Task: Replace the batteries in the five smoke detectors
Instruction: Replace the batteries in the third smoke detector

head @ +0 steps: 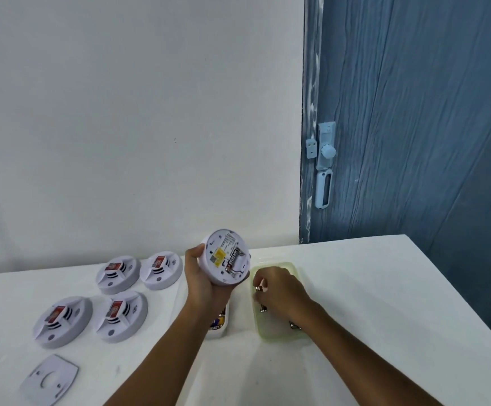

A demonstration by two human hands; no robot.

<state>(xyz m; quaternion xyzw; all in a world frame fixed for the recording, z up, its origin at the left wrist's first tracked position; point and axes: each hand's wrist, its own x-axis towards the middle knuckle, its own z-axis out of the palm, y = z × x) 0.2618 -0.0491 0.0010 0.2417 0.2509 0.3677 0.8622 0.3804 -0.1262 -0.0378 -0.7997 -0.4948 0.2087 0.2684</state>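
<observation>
Currently the left hand [206, 281] grips the opened smoke detector [227, 257] above the table [384, 288], one Eveready battery [233, 258] seated, while the right hand [279, 291] pinches a battery [259, 288] over the tray [279, 332]; match polarity before pressing it beside the first

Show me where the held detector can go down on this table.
Bare: the table right of the tray, out to its edge, and the near strip between the plate and the left arm. Crowded: the four detectors at left; between the left hand and right hand, a battery pack sits beside the tray.
</observation>
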